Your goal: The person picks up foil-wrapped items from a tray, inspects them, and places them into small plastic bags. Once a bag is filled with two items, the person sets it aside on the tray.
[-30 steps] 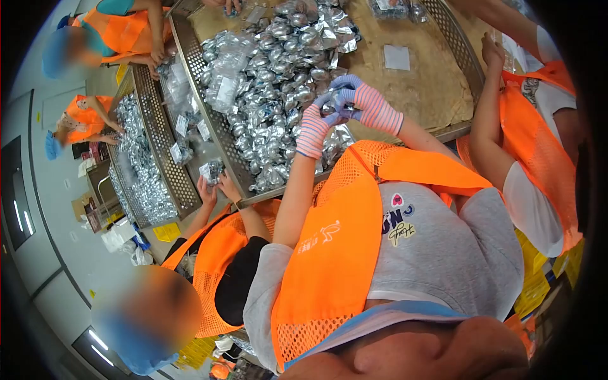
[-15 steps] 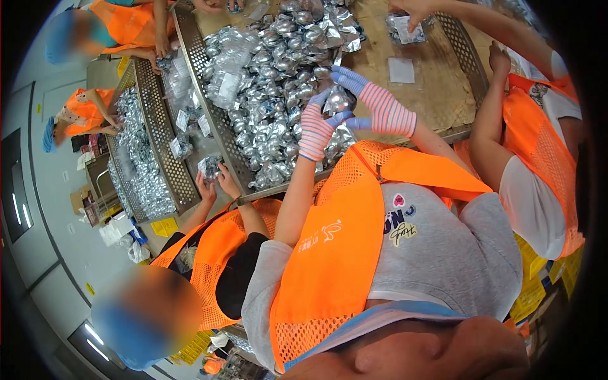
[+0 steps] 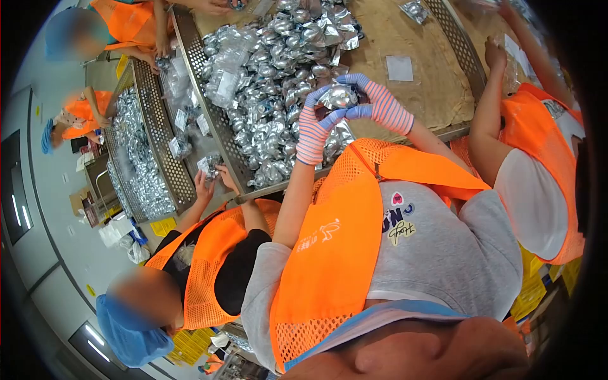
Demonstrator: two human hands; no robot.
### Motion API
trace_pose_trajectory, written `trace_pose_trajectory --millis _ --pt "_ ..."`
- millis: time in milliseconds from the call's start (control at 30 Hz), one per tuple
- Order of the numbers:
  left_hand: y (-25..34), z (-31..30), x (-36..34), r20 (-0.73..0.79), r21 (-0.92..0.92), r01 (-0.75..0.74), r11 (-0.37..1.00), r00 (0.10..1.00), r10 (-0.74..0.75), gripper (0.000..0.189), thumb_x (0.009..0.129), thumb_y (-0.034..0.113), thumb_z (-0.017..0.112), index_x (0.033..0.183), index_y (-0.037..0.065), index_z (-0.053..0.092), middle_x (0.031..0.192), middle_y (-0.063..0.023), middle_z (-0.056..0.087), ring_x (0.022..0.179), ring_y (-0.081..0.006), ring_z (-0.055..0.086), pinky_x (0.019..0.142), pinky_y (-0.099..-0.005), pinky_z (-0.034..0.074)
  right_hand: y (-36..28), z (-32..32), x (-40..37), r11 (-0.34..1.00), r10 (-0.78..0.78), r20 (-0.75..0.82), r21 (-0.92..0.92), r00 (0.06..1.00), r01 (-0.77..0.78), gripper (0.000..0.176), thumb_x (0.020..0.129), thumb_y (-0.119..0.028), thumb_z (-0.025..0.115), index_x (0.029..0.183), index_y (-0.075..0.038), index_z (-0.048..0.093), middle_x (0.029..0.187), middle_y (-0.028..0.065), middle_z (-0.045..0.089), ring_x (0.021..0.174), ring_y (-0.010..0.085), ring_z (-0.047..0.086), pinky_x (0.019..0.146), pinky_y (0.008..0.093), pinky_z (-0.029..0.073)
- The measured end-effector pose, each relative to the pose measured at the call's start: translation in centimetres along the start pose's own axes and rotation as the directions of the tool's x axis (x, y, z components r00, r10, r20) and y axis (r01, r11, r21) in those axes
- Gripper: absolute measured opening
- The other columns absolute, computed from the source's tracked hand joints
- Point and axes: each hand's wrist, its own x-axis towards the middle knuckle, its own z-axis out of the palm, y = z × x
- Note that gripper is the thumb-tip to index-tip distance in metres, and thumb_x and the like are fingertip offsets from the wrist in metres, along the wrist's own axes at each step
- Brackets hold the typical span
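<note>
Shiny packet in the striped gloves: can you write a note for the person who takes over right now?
The left hand, gloved, pinches the packet.
The right hand, gloved, grips the same packet, over the tray.
The pile of silver packets covers the tray's left half.
Done: one packet is in hand.
Left, it seems: the whole pile.

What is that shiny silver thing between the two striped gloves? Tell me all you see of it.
The foil packet is small, silver and crinkled, bulging roundly and glinting. It is pinched between the left hand and right hand, both in striped gloves, above the heap of like packets.
</note>
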Motion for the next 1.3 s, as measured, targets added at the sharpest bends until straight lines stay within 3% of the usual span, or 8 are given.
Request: trace_pose_trajectory --millis 200,433,567,767,833,1100,1167,1300 --pt "0.5 0.5 -0.4 -0.062 -0.191 0.036 0.981 0.997 -0.049 0.038 0.084 0.027 0.06 0.113 0.003 0.053 0.102 -0.0079 0.059 0.088 -0.0167 0.061 0.073 -0.0284 0.052 -2.0 -0.7 -0.2 0.968 -0.001 0.028 -0.251 1.0 0.007 0.057 0.065 -0.01 0.073 0.117 -0.008 0.05 0.11 0.0054 0.056 0.1 0.0158 0.054 0.086 0.0294 0.045" --pt "-1.3 1.0 0.8 -0.018 -0.512 0.134 0.848 0.986 -0.166 0.037 0.086 0.024 0.056 0.118 0.01 0.046 0.106 -0.0084 0.056 0.091 -0.0192 0.058 0.075 -0.0321 0.053 -1.8 -0.3 -0.9 0.973 -0.156 -0.099 -0.187 0.983 0.136 0.059 0.061 -0.014 0.076 0.114 -0.009 0.053 0.104 0.0062 0.057 0.097 0.0191 0.056 0.083 0.0294 0.046" --pt "-2.9 2.3 1.9 0.024 -0.703 0.193 0.684 0.968 -0.249 0.039 0.086 0.024 0.057 0.121 0.018 0.041 0.107 -0.0077 0.054 0.094 -0.0202 0.056 0.076 -0.0324 0.052 -2.9 -0.4 -1.3 0.768 -0.378 -0.051 -0.575 0.925 0.282 0.056 0.058 -0.015 0.076 0.11 -0.009 0.055 0.1 0.0084 0.056 0.093 0.0261 0.056 0.079 0.0325 0.047" --pt "-2.5 2.5 2.1 -0.044 -0.543 0.09 0.835 0.99 -0.135 0.028 0.085 0.019 0.058 0.111 0.014 0.05 0.095 -0.0027 0.058 0.085 -0.0141 0.056 0.069 -0.0272 0.049 -2.6 -0.6 -2.5 0.671 -0.396 -0.074 -0.703 0.915 0.234 0.054 0.059 -0.014 0.075 0.109 -0.01 0.055 0.102 0.0089 0.056 0.094 0.0284 0.055 0.081 0.0346 0.046" --pt "-1.9 3.0 2.6 -0.136 -0.086 -0.028 0.996 0.991 0.016 0.021 0.086 0.016 0.056 0.104 0.005 0.054 0.093 -0.0029 0.058 0.083 -0.0116 0.054 0.074 -0.0249 0.045 -2.1 -1.1 -2.8 0.626 -0.387 -0.08 -0.754 0.919 0.198 0.054 0.059 -0.013 0.075 0.11 -0.011 0.055 0.102 0.0092 0.055 0.095 0.0285 0.054 0.082 0.0345 0.046" --pt "-3.2 3.7 2.2 0.036 -0.096 0.127 0.987 0.992 -0.124 0.037 0.085 0.019 0.057 0.117 0.001 0.05 0.102 -0.0074 0.058 0.086 -0.0144 0.058 0.076 -0.0276 0.048 -0.2 -3.1 -3.7 0.691 -0.366 -0.193 -0.712 0.91 0.127 0.056 0.063 -0.013 0.075 0.113 -0.01 0.049 0.111 0.0101 0.055 0.105 0.0253 0.053 0.088 0.0343 0.043" --pt "-4.3 3.5 2.4 0.129 -0.155 0.198 0.968 0.975 -0.179 0.048 0.084 0.018 0.058 0.124 0.001 0.04 0.107 -0.0086 0.056 0.091 -0.0151 0.057 0.076 -0.0275 0.048 -0.2 -3.1 -4.4 0.92 0.004 -0.221 -0.381 0.975 -0.09 0.054 0.065 -0.015 0.075 0.111 -0.008 0.049 0.105 0.0101 0.057 0.096 0.0235 0.057 0.084 0.0335 0.045" --pt "-6.3 4.4 2.8 0.172 0.048 0.214 0.976 0.961 -0.219 0.058 0.083 0.02 0.059 0.13 0.006 0.028 0.117 -0.0107 0.049 0.102 -0.0169 0.052 0.08 -0.0285 0.047 1.0 -5.1 -5.7 0.928 0.038 -0.277 -0.347 0.96 -0.137 0.053 0.066 -0.017 0.075 0.11 -0.006 0.048 0.096 0.0088 0.059 0.087 0.0195 0.058 0.081 0.0313 0.046"
